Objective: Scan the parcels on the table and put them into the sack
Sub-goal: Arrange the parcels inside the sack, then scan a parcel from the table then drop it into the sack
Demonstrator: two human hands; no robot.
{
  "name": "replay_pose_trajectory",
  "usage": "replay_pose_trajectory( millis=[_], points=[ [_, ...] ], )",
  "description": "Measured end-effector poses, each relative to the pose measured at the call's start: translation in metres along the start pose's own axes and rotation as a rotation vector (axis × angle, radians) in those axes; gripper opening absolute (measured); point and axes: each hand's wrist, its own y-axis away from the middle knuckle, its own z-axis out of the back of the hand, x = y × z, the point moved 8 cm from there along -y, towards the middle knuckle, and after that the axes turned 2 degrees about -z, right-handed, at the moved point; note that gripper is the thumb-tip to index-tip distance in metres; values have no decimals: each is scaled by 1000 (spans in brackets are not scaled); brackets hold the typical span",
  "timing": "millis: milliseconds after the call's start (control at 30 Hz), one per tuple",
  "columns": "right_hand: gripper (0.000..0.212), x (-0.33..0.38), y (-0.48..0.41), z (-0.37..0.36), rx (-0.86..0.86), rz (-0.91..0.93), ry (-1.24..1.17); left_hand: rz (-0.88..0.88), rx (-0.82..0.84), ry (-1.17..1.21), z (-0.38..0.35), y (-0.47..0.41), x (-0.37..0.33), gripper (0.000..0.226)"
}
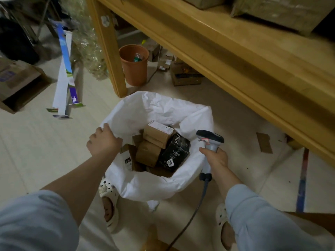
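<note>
A white sack [155, 185] stands open on the floor between my feet. Inside lie several parcels: brown cardboard boxes [155, 135] and a black box [175, 153] with white lettering and a label. My left hand [103, 140] grips the sack's left rim, fingers curled over the edge. My right hand [215, 157] holds the grey barcode scanner [210, 140] by its handle at the sack's right rim, head pointing left over the sack. Its cable [192, 218] trails down to the floor. More parcels [282, 11] sit on the wooden table at top right.
The wooden table [226, 57] spans the upper right, its leg [110, 51] just behind the sack. An orange bin [134, 66] and boxes [184, 77] sit under it. A long white-and-blue carton [65, 77] and an open cardboard box [20, 84] lie on the left floor.
</note>
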Motion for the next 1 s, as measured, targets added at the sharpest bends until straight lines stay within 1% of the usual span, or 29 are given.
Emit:
replay_pose_trajectory(
  millis=[67,100,167,233,267,367,433,567,700,800,900,1000],
  points=[
    [44,4,10,3,1,24,1,-125,4,-94,1,10,-23,68],
    [41,5,16,4,7,34,6,-183,17,-119,1,16,-36,70],
    [29,7,30,9,46,45,-15,-294,21,-142,5,32,-65,69],
    [13,13,51,15,106,68,-73,-426,-5,-160,15,52,-95,68],
    [8,17,62,20,122,90,-85,-497,-17,-175,22,64,-110,68],
    [9,31,98,42,121,170,-102,-691,-23,-207,42,103,-151,70],
    [14,44,122,62,96,238,-108,-815,-76,-215,61,132,-177,71],
    [19,74,170,116,24,344,-243,-1019,-196,-177,104,183,-228,75],
    [10,110,219,181,-30,464,-384,-1183,-288,-91,150,236,-279,75],
    [11,124,243,238,-127,500,-480,-1283,-328,22,173,278,-317,72],
    [9,122,259,298,-244,512,-597,-1341,-268,179,184,322,-355,69],
    [18,108,267,360,-391,509,-693,-1346,-146,311,182,365,-395,62]
  ],
)
